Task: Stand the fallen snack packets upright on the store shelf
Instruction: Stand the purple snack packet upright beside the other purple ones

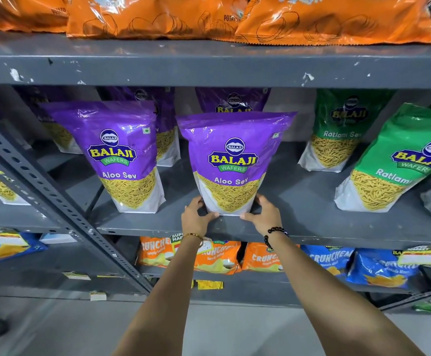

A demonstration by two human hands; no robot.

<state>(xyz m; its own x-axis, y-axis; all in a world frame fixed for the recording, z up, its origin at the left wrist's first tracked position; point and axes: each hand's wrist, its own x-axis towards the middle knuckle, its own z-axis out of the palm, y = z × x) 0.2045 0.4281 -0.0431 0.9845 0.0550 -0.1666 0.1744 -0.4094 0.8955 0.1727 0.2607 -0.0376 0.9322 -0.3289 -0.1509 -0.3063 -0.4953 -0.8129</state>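
Packet (231, 165) base corners behind hands (231, 217)

Five purple packets (231, 160), three green packets (399, 160), two hands (196, 217)

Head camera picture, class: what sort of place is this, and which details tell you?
Most likely a grocery shop's snack aisle. Grey metal shelves hold rows of identical purple Aloo Sev pouches and green Ratlami Sev pouches, and yellow price labels are stuck on a shelf edge below.
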